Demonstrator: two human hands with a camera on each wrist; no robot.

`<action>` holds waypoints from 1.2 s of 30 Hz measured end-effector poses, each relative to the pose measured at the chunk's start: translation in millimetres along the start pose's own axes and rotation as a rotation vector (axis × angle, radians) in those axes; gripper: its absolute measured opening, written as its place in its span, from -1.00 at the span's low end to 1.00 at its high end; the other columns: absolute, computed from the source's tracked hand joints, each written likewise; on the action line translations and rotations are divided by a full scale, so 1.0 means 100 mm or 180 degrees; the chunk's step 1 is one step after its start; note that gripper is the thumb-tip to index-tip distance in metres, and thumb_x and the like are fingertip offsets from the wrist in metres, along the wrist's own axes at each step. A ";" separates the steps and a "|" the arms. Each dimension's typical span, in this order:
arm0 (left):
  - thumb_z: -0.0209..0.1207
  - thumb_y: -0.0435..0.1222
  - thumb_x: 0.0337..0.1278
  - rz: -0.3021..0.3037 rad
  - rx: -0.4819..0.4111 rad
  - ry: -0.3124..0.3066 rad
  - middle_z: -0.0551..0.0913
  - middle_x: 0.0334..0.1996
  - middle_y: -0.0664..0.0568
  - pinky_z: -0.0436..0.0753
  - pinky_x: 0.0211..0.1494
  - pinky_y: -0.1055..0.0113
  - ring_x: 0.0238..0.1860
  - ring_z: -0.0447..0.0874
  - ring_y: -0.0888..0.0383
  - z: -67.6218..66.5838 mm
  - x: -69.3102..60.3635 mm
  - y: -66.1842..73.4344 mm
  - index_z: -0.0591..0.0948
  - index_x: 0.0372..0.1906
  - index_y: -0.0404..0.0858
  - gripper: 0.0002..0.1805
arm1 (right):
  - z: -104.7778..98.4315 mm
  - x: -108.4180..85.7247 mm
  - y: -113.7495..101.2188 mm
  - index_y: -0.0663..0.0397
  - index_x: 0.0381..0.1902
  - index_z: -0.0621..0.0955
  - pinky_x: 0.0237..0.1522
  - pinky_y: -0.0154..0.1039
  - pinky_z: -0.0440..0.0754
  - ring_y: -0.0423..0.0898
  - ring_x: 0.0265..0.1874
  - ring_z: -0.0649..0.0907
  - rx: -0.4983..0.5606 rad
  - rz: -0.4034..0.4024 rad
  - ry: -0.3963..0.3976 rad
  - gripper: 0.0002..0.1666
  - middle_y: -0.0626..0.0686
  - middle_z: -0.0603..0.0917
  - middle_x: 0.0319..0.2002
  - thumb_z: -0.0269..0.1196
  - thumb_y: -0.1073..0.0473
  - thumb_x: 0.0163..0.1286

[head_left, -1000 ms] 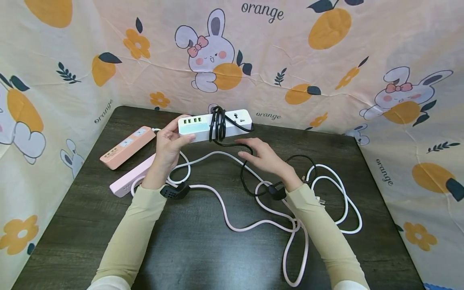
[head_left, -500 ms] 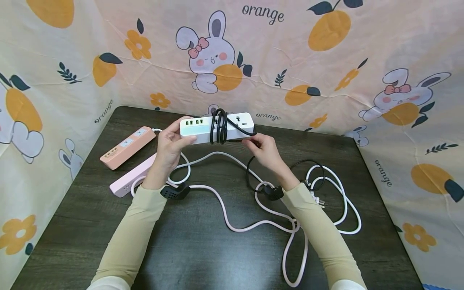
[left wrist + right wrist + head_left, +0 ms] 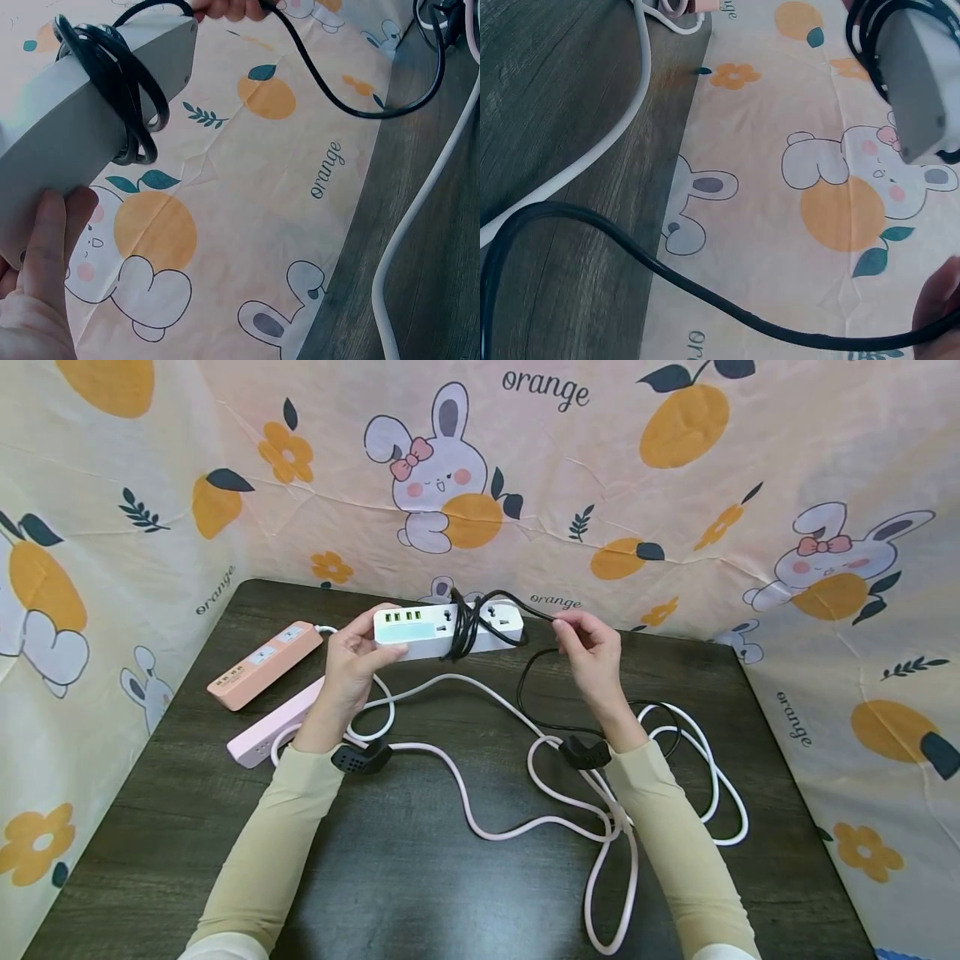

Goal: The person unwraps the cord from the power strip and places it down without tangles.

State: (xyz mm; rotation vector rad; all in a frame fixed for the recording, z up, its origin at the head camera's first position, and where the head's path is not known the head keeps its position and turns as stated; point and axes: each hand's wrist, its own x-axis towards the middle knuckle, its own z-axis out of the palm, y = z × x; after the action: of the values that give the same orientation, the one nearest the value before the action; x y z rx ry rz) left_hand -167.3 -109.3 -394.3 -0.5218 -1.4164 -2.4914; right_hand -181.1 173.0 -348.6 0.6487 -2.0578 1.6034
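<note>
A white power strip (image 3: 420, 631) with several USB ports is held up near the table's back edge. My left hand (image 3: 351, 664) grips its left end, thumb along the front side; the left wrist view shows fingers against the strip's casing (image 3: 45, 165). Loops of black cord (image 3: 467, 631) wrap the strip's middle. To the right of the strip, my right hand (image 3: 596, 664) pinches that cord between thumb and fingertips. From there a slack length of black cord (image 3: 705, 296) hangs down to the table and runs past the right wrist.
An orange power strip (image 3: 266, 664) and a pink power strip (image 3: 277, 722) lie left of my left forearm. White cord (image 3: 720, 777) and pale pink cord (image 3: 480, 835) spread in loops over the dark table (image 3: 420, 893). A printed cloth (image 3: 570, 510) hangs behind.
My right hand has come to the cord, pinched it and moved up and right, drawing a length away from the strip. The loops now sit looser and slanted. My left hand keeps its grip.
</note>
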 end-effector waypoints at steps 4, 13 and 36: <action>0.10 -0.74 -0.20 0.0040 0.0000 0.0028 0.62 -0.21 -0.01 0.63 -0.26 0.40 -0.26 0.63 0.17 -0.01 0.01 -0.01 0.63 -0.09 -0.22 -0.47 | -0.08 -0.07 0.11 0.58 -0.34 0.55 -0.59 -0.42 0.36 -0.20 -0.64 0.41 0.0229 -0.0141 -0.0344 -0.91 -0.09 0.50 -0.57 0.11 0.62 0.20; 0.11 -0.74 -0.23 0.0092 0.0064 0.0130 0.61 -0.21 -0.02 0.63 -0.29 0.42 -0.31 0.63 0.17 0.00 0.00 -0.01 0.63 -0.08 -0.26 -0.47 | -0.19 -0.17 0.18 0.47 -0.39 0.62 -0.60 -0.39 0.32 -0.22 -0.58 0.41 0.0362 -0.0563 -0.1067 -0.95 0.05 0.61 -0.48 0.22 0.53 0.18; 0.11 -0.74 -0.25 -0.0080 -0.0060 0.0069 0.60 -0.20 -0.02 0.62 -0.27 0.43 -0.27 0.61 0.18 -0.03 -0.01 0.02 0.63 -0.10 -0.22 -0.45 | -0.12 0.07 0.28 0.39 -0.37 0.65 -0.60 -0.50 0.32 -0.32 -0.69 0.40 -0.1266 0.0515 0.0433 -0.83 0.02 0.57 -0.61 0.23 0.30 0.28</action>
State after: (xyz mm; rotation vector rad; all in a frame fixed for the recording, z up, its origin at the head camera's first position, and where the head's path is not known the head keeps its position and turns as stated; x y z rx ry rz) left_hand -166.8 -112.6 -394.8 -0.4821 -1.4014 -2.5246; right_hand -203.2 190.0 -363.3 0.2314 -2.2791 1.2221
